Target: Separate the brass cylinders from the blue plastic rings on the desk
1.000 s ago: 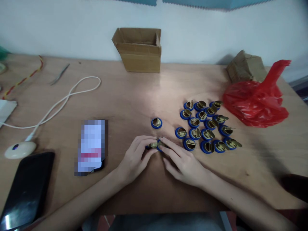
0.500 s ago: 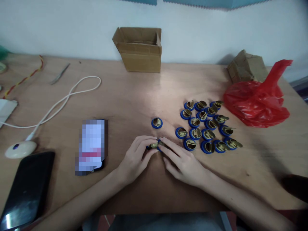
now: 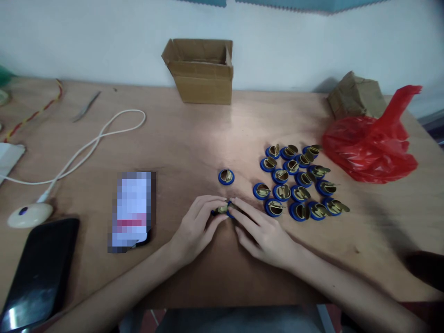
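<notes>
Near the front of the table, my left hand (image 3: 197, 226) and my right hand (image 3: 265, 233) meet, fingers closed around one small round brooch-like clip (image 3: 221, 210) with brass-coloured metal and a blue rim. My left fingertips pinch its brass side, while my right fingers press on the blue edge. Fingers hide much of it. Just beyond my hands lies a single blue-rimmed clip (image 3: 226, 176), brass side up. To the right, several similar clips (image 3: 281, 192) lie grouped, many with their round brass flaps raised.
At the back stands an open cardboard box (image 3: 206, 88). A knotted red plastic bag (image 3: 369, 150) and a brown carton (image 3: 359, 97) are at the right. Leftward lie a lit phone (image 3: 133, 208), a black phone-like device (image 3: 41, 268), a white cable (image 3: 78, 155) and tweezers (image 3: 86, 107).
Almost nothing differs. Both hands keep their place and hold on the clip, whose brass part has shifted very slightly between the fingers.
</notes>
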A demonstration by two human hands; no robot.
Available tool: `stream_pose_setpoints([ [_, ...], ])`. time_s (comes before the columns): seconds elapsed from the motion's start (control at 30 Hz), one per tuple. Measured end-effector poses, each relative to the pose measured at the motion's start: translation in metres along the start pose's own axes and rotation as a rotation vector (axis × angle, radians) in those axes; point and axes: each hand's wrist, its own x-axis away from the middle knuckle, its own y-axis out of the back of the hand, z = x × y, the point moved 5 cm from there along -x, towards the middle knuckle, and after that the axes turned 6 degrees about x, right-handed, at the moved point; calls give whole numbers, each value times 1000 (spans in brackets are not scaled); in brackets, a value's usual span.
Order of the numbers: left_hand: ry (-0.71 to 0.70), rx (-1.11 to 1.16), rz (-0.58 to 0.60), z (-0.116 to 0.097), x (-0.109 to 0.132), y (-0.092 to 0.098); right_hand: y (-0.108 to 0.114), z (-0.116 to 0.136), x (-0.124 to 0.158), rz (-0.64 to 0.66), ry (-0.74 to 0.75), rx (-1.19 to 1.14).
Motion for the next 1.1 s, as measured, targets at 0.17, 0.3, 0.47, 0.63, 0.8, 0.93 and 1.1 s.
stream_pose_setpoints([
  [0.17,5,2,-3,1,1,-1,0,0,0,6,0,-2],
  [0.3,5,3,5,2,2,-1,1,0,0,-1,2,-3],
  [0.47,4,0,11,1,2,-1,1,0,0,-6,1,-5],
  [0.63,1,2,9,0,0,0,1,0,0,-14,-1,-10],
  [0.8,7,1,11,0,0,0,0,0,0,-12,-2,0],
  [0.93,7,-8,7,1,1,-1,1,-1,0,-24,-5,-19],
  [1.1,8,-11,8,1,1,-1,0,-1,0,-16,-7,-33],
])
